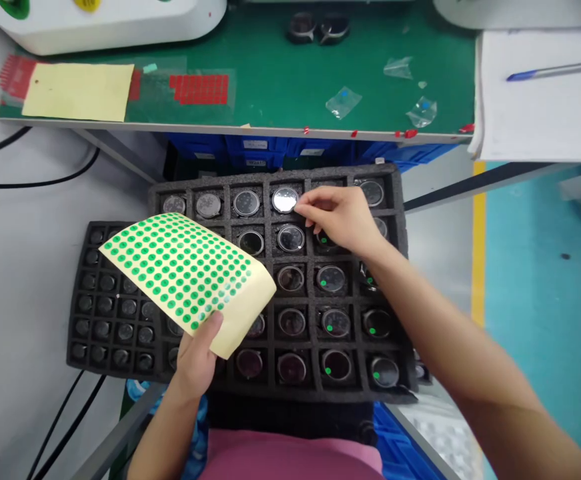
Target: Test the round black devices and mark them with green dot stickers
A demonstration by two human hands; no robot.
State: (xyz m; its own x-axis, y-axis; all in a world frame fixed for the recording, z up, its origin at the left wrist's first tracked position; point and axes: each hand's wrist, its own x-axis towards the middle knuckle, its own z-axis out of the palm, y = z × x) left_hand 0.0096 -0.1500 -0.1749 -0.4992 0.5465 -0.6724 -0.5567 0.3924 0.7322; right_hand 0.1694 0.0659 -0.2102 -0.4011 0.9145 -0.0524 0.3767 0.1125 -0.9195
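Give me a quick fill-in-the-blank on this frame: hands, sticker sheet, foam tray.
1. The left hand holds a sheet of ____ dot stickers.
2. The right hand reaches over the black foam tray, fingertips beside a round part in its ____ row.
3. On the white paper at the upper right lies a ____.
4. The bench mat is ____.

Missing words: green; top; pen; green

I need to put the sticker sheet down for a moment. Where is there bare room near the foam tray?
Free: the green mat between the red sticker sheet and the clear bags, and the paper pad below the pen. Crowded: the foam tray, every pocket filled, with the right hand over it.
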